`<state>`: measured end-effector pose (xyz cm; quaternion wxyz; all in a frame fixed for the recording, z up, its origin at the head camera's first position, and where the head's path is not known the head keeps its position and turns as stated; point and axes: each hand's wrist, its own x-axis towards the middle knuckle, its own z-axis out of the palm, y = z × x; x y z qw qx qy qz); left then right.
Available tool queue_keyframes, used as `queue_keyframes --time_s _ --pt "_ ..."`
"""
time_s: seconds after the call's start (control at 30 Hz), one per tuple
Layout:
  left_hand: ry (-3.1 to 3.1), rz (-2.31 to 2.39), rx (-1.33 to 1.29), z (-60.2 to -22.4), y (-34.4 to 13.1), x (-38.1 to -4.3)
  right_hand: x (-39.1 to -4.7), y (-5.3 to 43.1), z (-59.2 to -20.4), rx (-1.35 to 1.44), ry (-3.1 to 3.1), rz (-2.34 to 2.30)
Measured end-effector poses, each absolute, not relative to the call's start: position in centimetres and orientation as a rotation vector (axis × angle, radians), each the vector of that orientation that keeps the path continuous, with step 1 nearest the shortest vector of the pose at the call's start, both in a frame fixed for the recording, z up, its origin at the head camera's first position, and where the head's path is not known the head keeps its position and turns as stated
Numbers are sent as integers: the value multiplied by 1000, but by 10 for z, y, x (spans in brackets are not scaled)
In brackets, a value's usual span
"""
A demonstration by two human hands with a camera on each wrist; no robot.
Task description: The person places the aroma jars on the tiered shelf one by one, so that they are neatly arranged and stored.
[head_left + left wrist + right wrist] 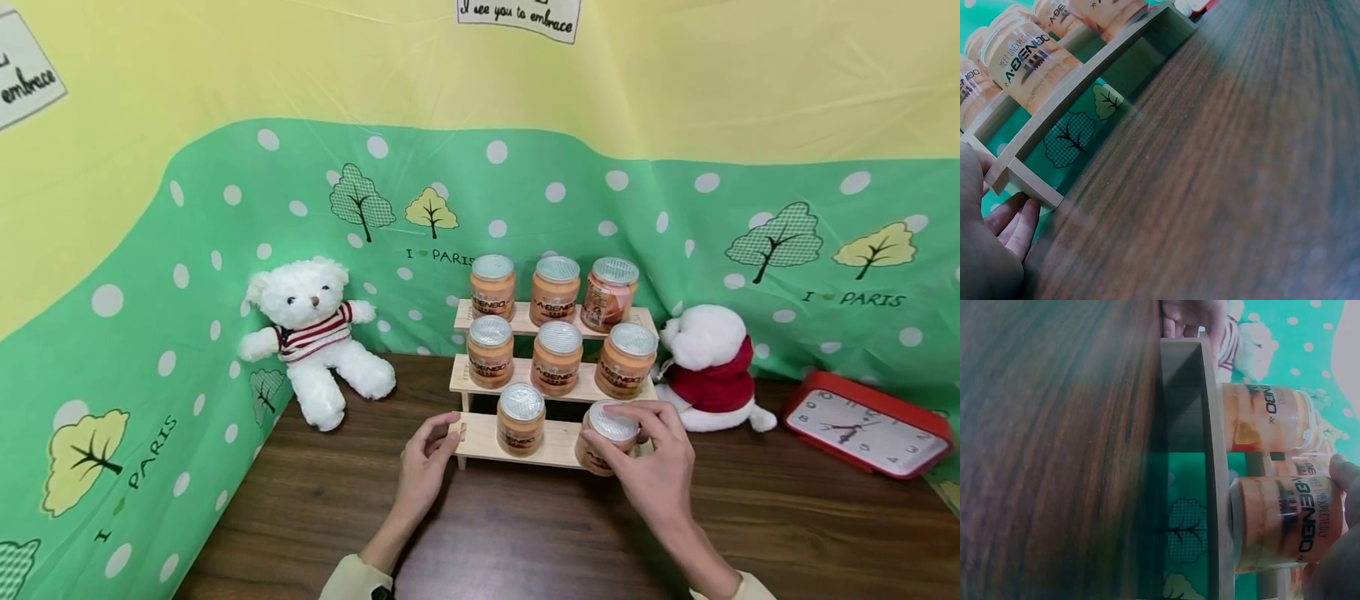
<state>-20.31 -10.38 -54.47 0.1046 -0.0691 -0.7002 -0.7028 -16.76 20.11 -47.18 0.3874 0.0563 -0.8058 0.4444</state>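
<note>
In the head view, my right hand grips a jar with an orange label and clear lid, thumb and fingers around its top. That jar is at the right part of the lowest step of a tiered wooden rack; the right wrist view shows its base close over the board. A second jar stands upright on the same step, left of it. My left hand holds the left end of this step; in the left wrist view its fingers are bent around the rack's corner.
Several matching jars stand on the two upper steps. A white teddy bear in a striped shirt sits left of the rack. To the right are a white plush toy in red and a red-framed clock. Patterned cloth hangs behind.
</note>
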Motion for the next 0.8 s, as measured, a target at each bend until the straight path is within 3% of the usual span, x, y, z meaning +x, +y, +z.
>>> queue_keyframes --time_s 0.27,0.8 --pt "-2024 -2004 -311 -552 -106 -205 -163 212 -471 216 -2127 1143" --pt "-2056 -2073 -204 -544 -103 -202 -153 227 -478 403 -2102 1104"
